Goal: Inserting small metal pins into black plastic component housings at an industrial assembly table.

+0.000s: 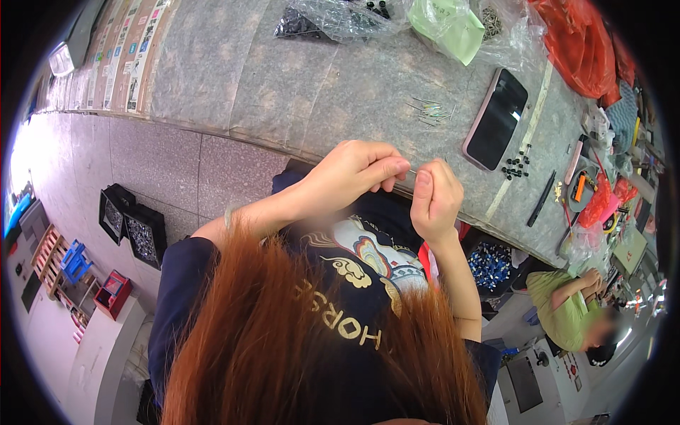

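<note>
Both hands meet just over the table's near edge, fingertips pinched and almost touching. My left hand (360,167) is closed, its thumb and forefinger pressed together on one end of a thin pin-like piece (413,171). Curled up beside it, my right hand (438,197) pinches the other end between thumb and bent forefinger. Most of that piece is hidden by the fingers. On the table beyond lies a loose pile of thin metal pins (431,111). Small black caps (518,164) are scattered to the right of my hands, below a phone.
The phone (496,119) lies dark-screened on the grey-covered table (283,92). Plastic bags (340,20), a green sheet (450,30) and a red bag (577,46) line the far side. A black pen (542,198) lies right. Another person (567,304) sits at the far right.
</note>
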